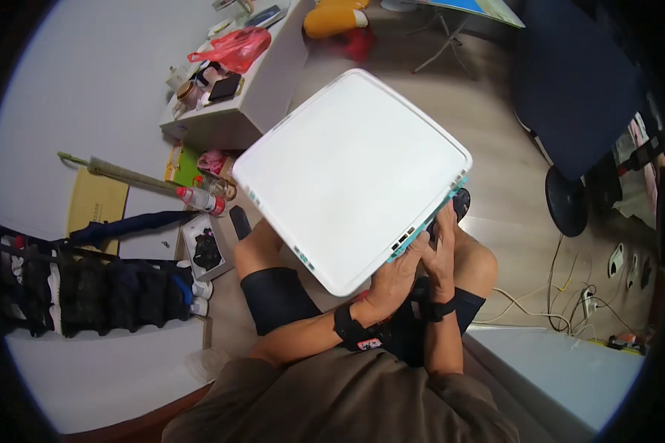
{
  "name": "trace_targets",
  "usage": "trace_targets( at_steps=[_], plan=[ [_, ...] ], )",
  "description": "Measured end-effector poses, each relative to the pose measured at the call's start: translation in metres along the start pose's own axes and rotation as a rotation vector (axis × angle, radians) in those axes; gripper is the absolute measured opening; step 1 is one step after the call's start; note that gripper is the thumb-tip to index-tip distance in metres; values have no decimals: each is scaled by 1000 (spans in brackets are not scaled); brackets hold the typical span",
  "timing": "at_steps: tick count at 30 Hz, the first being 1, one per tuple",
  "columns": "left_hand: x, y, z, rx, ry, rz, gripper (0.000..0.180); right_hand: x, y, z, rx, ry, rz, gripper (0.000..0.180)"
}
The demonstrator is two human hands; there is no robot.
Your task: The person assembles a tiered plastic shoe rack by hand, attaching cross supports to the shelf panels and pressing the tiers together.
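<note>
A large white square lid with rounded corners fills the middle of the view, tilted so that one corner points toward me. Teal latch parts show along its right near edge, as on a storage box; whatever lies under the lid is hidden. My left hand is against that edge near the closest corner, its fingertips at the teal part. Beside it, slightly farther right, my right hand grips the same edge, with its fingers partly hidden below. Both hands touch or nearly touch each other.
A white cabinet bearing a red plastic bag stands at the far left. Bottles, an open box and a shoe rack are on the left. Cables and a dark chair occupy the right.
</note>
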State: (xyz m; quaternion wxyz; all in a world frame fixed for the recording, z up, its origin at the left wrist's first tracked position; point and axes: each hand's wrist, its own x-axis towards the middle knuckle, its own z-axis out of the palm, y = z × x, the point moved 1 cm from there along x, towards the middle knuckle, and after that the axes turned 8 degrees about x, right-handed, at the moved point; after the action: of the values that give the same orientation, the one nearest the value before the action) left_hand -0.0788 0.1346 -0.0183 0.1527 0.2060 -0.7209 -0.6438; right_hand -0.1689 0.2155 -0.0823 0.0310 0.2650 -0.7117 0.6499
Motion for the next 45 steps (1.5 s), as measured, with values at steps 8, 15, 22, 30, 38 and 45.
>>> trace_targets(
  at_steps=[8, 15, 22, 30, 38, 45],
  plan=[
    [-35, 30, 11, 1222, 27, 741, 22, 43, 25, -17, 271, -346, 23, 66],
    [-55, 32, 1, 824, -85, 232, 44, 52, 16, 27, 770, -455, 211, 33],
    [-92, -10, -77, 328, -1162, 419, 46, 59, 9, 40, 670, -427, 98, 34],
    [-106, 96, -182, 162, -1394, -195, 50, 64, -4, 34, 605, -350, 268, 45],
    [-21, 225, -187, 501, -310, -153, 41, 81, -28, 33, 891, -243, 162, 43],
    [136, 174, -112, 972, -424, 21, 49, 91, -57, 36, 882, -364, 281, 35]
  ],
)
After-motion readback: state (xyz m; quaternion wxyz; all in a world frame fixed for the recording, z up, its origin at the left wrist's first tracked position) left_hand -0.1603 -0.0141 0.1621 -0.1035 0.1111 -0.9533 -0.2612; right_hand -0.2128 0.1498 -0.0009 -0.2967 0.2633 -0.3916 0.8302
